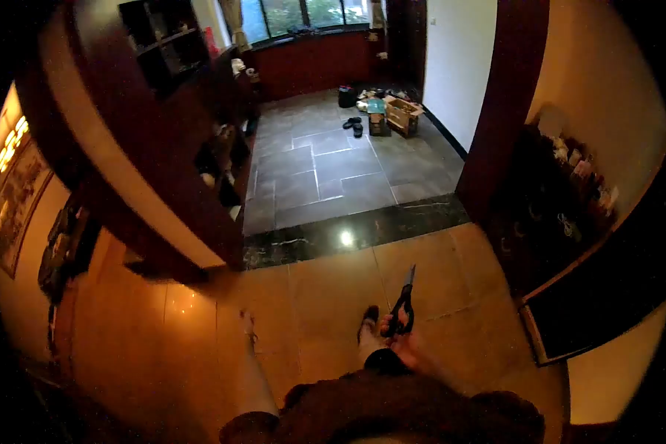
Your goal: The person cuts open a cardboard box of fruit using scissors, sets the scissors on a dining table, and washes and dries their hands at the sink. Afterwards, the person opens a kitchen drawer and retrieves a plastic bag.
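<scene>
My right hand (401, 345) is closed around the black handles of a pair of scissors (401, 314). Their blades point up and away from me, over the tiled floor, and look closed together. On the left, my left hand (249, 325) hangs over the tiles, small and dim, with its fingers slightly apart and nothing visible in it. Part of a foot in dark footwear (369, 318) shows just left of the scissors. Dark sleeves and clothing fill the bottom of the view.
A black stone threshold (362, 230) crosses the doorway ahead. Beyond it, dark slippers (353, 126) and an open cardboard box (402, 118) stand on grey tiles (288, 172). A dark cabinet with small items (581, 169) is at the right, and a dark doorframe (177, 148) at the left.
</scene>
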